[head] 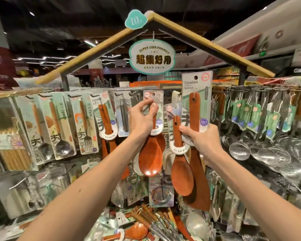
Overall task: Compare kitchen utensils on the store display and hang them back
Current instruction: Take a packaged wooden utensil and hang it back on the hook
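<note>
My left hand [142, 119] pinches the top of a carded wooden rice spoon [150, 153] up at the hook rail [111, 92]; its card hole sits near a hook. My right hand [198, 138] grips a carded wooden spatula [198, 171], whose card reads "Wooden", together with a second wooden rice spoon [181, 176]. Both utensils in my right hand hang in front of the display, below and to the right of the left hand's spoon.
Carded spoons and a fork [84, 126] hang along the rail at left. Metal strainers and ladles [240, 150] hang at right. Loose utensils [146, 221] lie in a bin below. A round sign [152, 57] hangs under the roof-shaped frame above.
</note>
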